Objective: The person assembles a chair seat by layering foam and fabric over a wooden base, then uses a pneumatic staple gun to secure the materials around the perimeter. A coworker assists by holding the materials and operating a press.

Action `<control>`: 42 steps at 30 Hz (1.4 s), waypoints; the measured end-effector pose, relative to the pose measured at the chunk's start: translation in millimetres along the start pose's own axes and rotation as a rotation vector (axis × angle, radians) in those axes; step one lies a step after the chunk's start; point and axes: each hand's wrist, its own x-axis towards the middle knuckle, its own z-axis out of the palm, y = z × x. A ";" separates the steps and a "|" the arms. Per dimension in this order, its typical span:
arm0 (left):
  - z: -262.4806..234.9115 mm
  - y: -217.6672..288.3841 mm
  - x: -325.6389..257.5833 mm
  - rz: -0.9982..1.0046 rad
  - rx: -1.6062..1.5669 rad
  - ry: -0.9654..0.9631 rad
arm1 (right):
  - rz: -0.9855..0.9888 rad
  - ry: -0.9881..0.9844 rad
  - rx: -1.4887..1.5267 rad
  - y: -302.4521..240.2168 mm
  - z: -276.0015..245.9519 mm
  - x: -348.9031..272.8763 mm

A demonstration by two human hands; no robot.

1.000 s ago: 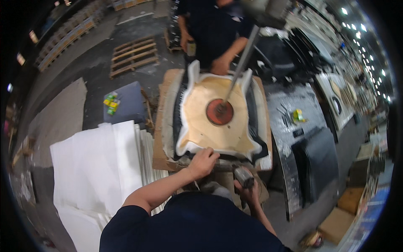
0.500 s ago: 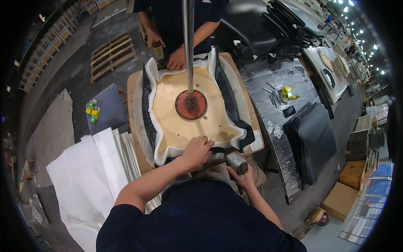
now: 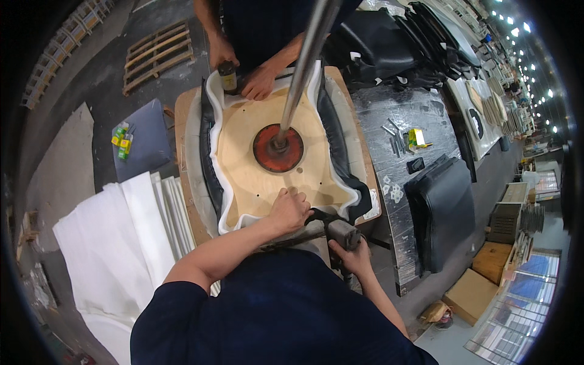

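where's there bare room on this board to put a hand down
Bare wood lies on the plywood board left of the red disc, and between that disc and the left hand. The far edge is crowded by another person's hands, the near edge by the right hand with its tool.

A: Any packages in view?

B: A few. Small yellow-and-green boxes (image 3: 122, 141) lie in a cluster on a grey-blue pad at the left of the frame. Another small yellow-and-green box (image 3: 417, 138) sits on the dark bench, right of centre.

A: Anything bigger?

B: Brown cardboard boxes (image 3: 471, 296) stand on the floor at the lower right, one flat and one nearer the frame's edge.

A: Signs or screens?

B: None that I can make out.
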 end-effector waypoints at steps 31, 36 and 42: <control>26.6 17.1 12.6 -0.229 -0.142 0.223 | 0.011 -0.180 -0.109 -70.3 7.3 100.3; 5.8 21.1 -1.6 -0.266 -0.110 0.023 | 0.125 -0.189 -0.151 -76.8 3.5 100.0; -36.8 8.9 -60.0 -0.303 0.175 -0.214 | 0.295 -0.174 -0.134 -98.9 6.6 95.5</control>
